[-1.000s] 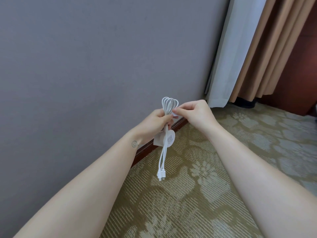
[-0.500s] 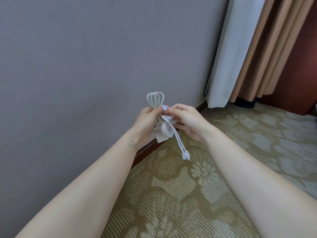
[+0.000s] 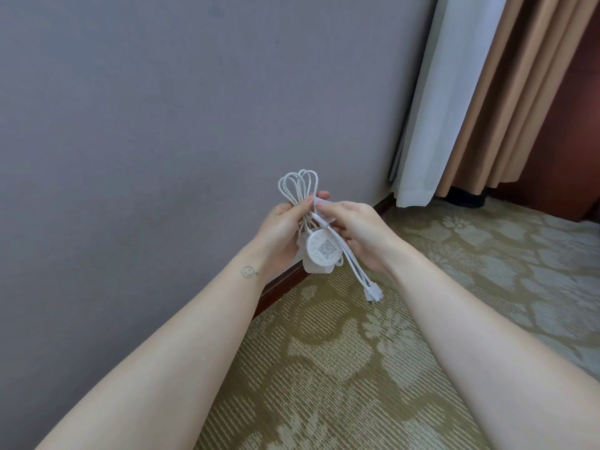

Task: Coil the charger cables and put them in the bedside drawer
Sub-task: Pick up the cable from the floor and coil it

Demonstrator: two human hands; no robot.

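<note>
QR tag [image 3: 325, 250] turned toward camera | white cable [image 3: 297, 186] folded in loops | left hand [image 3: 281, 235], right hand [image 3: 360, 232] grasp it

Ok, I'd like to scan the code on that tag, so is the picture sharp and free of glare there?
Head view: soft, even daylight, no glare or hard shadows; the round tag on the cable is in focus, but its code looks small and smeared; wide-angle warping slants the curtain near the edge.

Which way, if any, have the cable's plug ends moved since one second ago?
Yes: the plug ends swung right, toward the white curtain, and slightly up.
</note>
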